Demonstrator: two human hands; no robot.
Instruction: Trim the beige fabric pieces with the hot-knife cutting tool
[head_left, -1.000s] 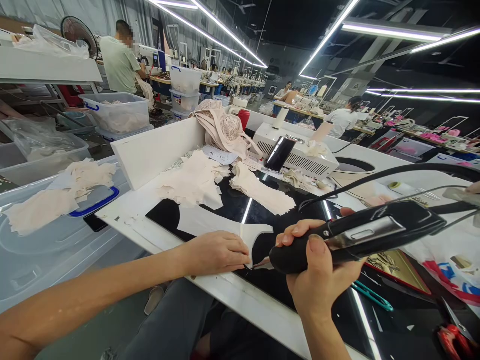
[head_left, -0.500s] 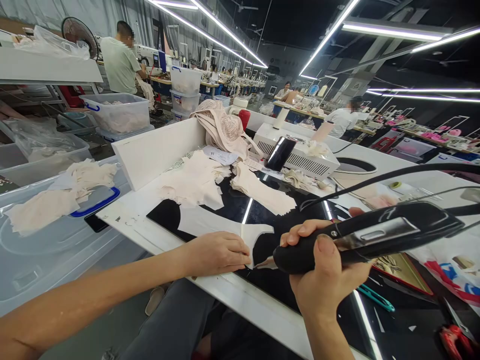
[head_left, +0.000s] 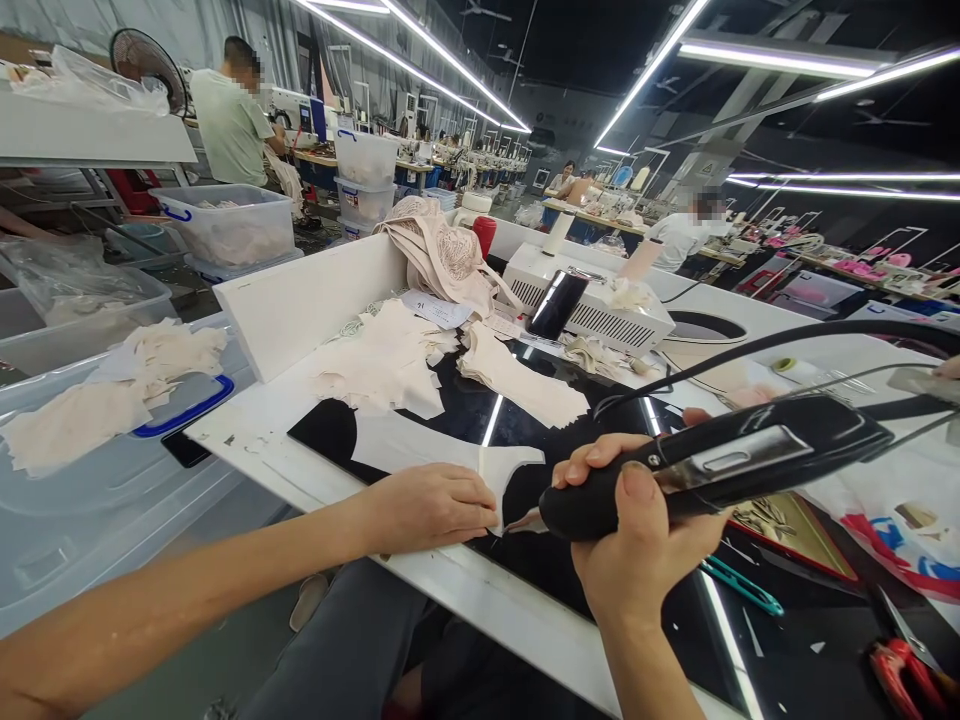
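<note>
From my head view, the black handheld tool (head_left: 720, 470) has shifted slightly toward my left grip (head_left: 431, 508) in the last half second, its rear end most; my right grip (head_left: 634, 565) is wrapped around it. The white fabric panel (head_left: 420, 448) has stayed put on the bench's (head_left: 255, 425) black surface (head_left: 559, 570), one end at my left fingers, pinching or pressing, I cannot tell. The tool's tip (head_left: 526, 521) sits just beside that end, so the work seems undisturbed.

Tool (head_left: 720, 465) black and silver; fabric piece (head_left: 420, 445) off-white.
</note>
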